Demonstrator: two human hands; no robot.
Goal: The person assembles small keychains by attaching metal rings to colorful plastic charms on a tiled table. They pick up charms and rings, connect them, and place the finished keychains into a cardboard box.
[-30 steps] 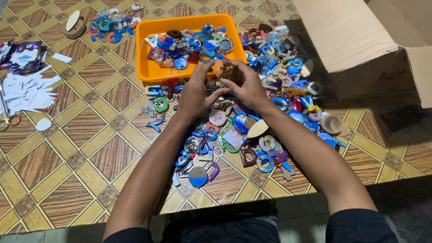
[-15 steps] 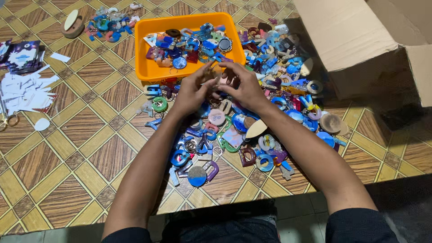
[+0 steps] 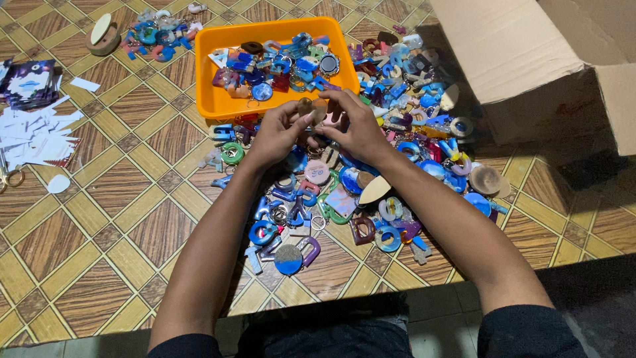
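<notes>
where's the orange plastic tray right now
In the head view, the orange plastic tray sits on the tiled floor at top centre, just beyond both hands, left of the cardboard box.

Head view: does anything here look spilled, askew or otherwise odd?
Nothing looks damaged. The keychain pieces lie in a loose heap on the tiled floor beside the orange tray, and paper scraps are scattered at the left. Both hands, left hand and right hand, pinch one small piece.
</notes>
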